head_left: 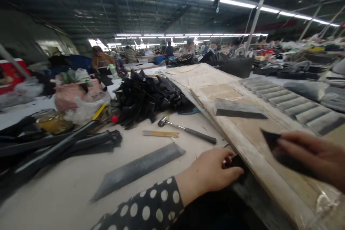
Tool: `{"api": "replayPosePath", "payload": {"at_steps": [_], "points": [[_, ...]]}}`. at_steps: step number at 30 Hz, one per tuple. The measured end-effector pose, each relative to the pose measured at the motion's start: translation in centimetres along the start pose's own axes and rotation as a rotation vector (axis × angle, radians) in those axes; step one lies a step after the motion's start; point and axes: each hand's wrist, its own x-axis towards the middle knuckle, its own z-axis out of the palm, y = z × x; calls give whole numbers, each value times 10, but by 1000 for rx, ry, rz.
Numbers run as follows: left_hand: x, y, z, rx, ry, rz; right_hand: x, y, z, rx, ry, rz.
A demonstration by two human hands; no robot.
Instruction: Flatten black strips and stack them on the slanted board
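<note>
My right hand (314, 154) pinches a black strip of leather-like material (272, 140) with a pointed end, held over the wooden board (250, 134). By the near edge of that board, my left hand (215, 170) has its fingers curled in; something dark lies at the fingertips, but I cannot make out what it is. One grey-black strip (239, 109) rests on the board. Another, longer grey strip (140, 169) lies flat on the table (67, 194), left of my left hand. A hammer (188, 131) with a dark handle lies beyond it.
A heap of black pieces (151, 95) sits behind the hammer, near a flat yellowish stick (161, 134). Long black rolls (81, 143) and a pink bag (78, 95) are on the left. Overlapping grey strips (291, 100) lie in a row at right. Several people work farther back.
</note>
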Motion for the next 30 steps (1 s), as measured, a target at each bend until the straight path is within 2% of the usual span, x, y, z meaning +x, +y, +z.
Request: {"api": "replayPosePath", "payload": {"at_steps": [2, 3, 5, 8, 11, 12, 14, 16, 17, 21, 23, 25, 30], "points": [[-29, -6, 5, 44, 21, -65, -10, -42, 45, 90, -238, -226], [-41, -10, 6, 68, 36, -97, -17, -64, 63, 126, -312, -346], [-60, -18, 5, 118, 76, -135, -29, -105, 85, 124, -346, -536], [-78, -28, 0, 183, 128, -157, -31, -148, 93, 84, -297, -794], [-92, -31, -8, 221, 145, -200, -18, -168, 85, 74, -173, -963], [-97, -31, -12, 215, 145, -223, -13, -172, 82, 92, -134, -963], [-108, -29, -19, 148, 162, -276, -3, -175, 80, 159, -109, -867], [-121, -26, -26, 8, 182, -333, 2, -176, 86, 244, -246, -711], [-127, -25, -29, -78, 187, -361, 3, -175, 92, 282, -393, -638], [-151, -29, -42, -438, 194, -498, -3, -163, 124, 395, -1192, -368], [-163, -38, -51, -556, 229, -556, -4, -153, 135, 426, -1420, -249], [-174, -49, -60, -609, 277, -581, -1, -144, 140, 410, -1469, -192], [-195, -69, -85, -639, 495, -557, 13, -138, 142, 265, -1374, -221]]}}
